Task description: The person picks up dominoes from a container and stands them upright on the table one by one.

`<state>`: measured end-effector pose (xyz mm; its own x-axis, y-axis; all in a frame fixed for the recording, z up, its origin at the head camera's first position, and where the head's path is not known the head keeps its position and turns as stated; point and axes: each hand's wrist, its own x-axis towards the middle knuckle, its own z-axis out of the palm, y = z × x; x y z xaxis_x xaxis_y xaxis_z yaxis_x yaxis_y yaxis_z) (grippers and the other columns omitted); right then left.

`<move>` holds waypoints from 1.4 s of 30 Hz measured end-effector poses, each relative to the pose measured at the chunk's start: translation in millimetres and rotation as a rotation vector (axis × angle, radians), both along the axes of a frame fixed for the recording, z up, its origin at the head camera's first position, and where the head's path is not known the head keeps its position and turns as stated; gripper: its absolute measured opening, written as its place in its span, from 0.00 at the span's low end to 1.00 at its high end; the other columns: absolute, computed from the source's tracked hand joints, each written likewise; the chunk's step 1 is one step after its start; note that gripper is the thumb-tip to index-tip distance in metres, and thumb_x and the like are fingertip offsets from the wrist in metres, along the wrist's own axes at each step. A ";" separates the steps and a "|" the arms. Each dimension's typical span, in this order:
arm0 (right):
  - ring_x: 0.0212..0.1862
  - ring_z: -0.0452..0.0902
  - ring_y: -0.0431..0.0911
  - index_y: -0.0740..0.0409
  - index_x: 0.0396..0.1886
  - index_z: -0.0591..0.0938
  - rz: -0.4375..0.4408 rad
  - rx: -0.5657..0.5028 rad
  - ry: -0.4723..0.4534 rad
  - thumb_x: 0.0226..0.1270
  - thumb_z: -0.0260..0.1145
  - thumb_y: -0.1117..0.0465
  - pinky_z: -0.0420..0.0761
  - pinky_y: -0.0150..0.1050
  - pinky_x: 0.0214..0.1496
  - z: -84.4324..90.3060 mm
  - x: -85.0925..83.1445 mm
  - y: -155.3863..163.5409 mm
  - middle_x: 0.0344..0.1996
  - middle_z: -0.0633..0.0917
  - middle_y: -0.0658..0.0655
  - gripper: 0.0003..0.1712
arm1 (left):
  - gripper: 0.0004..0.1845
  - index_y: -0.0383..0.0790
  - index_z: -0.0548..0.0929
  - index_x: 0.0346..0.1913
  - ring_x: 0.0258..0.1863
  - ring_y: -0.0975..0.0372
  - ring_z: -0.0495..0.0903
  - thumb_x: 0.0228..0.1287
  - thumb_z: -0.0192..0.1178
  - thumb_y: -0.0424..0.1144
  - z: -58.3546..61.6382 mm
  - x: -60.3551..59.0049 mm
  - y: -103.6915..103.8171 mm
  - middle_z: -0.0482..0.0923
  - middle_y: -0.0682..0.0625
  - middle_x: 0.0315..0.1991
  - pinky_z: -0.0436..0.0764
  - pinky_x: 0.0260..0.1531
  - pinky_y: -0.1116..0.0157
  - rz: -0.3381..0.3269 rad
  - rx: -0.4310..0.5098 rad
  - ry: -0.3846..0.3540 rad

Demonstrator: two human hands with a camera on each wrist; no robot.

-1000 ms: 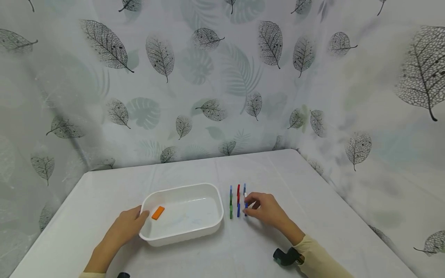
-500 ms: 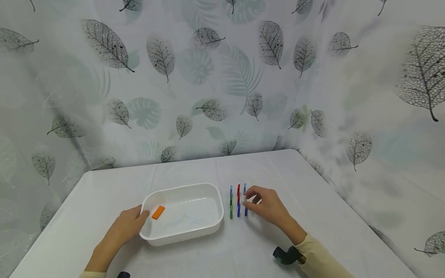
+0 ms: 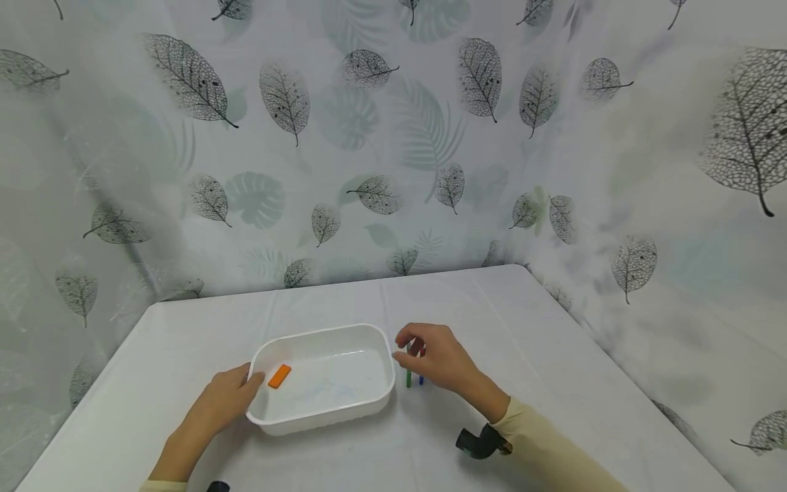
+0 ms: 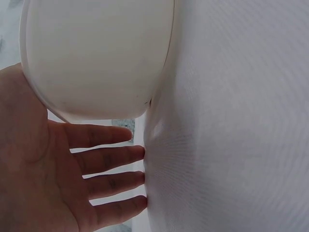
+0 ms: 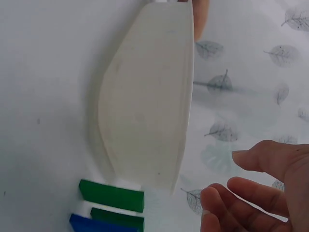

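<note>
From my station the white tub [image 3: 375, 403] looks like smooth plastic with a faint sheen. The orange block [image 3: 279, 376] and the green blocks [image 5: 112, 195] read as matt plastic. The tabletop [image 3: 553, 355] wears a matt white cloth, and the leaf-printed curtain [image 3: 369, 137] looks slightly glossy.

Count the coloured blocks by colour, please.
Orange: 1, in the tub
Green: 2
Blue: 1
Total: 4 plainly in view; the right hand may hide more.
</note>
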<state>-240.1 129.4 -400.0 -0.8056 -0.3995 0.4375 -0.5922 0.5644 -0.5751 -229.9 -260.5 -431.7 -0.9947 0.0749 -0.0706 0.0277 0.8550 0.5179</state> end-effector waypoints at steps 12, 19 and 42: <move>0.32 0.78 0.35 0.56 0.42 0.86 0.175 0.007 0.043 0.65 0.76 0.67 0.81 0.30 0.33 9.1 -10.9 -59.0 0.31 0.85 0.46 0.08 | 0.32 0.21 0.70 0.70 0.39 0.52 0.78 0.81 0.48 0.48 -0.3 0.5 -0.2 0.82 0.32 0.54 0.82 0.37 0.50 0.000 0.004 -0.007; 0.32 0.76 0.33 0.57 0.44 0.86 0.243 0.054 -0.008 0.68 0.74 0.65 0.79 0.26 0.35 14.0 -12.6 -95.2 0.30 0.83 0.44 0.08 | 0.32 0.21 0.70 0.70 0.38 0.52 0.78 0.81 0.48 0.48 0.6 1.8 -0.3 0.82 0.31 0.54 0.82 0.37 0.49 -0.001 -0.003 0.003; 0.33 0.77 0.31 0.58 0.44 0.88 0.321 0.216 -0.013 0.67 0.72 0.67 0.75 0.20 0.37 11.1 -27.5 -161.5 0.36 0.88 0.49 0.07 | 0.29 0.22 0.73 0.68 0.36 0.53 0.77 0.80 0.49 0.47 -2.0 0.9 -2.6 0.84 0.37 0.48 0.80 0.34 0.53 -0.008 0.011 0.019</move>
<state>-267.6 -32.1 -388.9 -0.6296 -0.7141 0.3060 -0.7518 0.4608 -0.4716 -229.1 -263.1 -433.7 -0.9952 0.0835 -0.0509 0.0444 0.8491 0.5264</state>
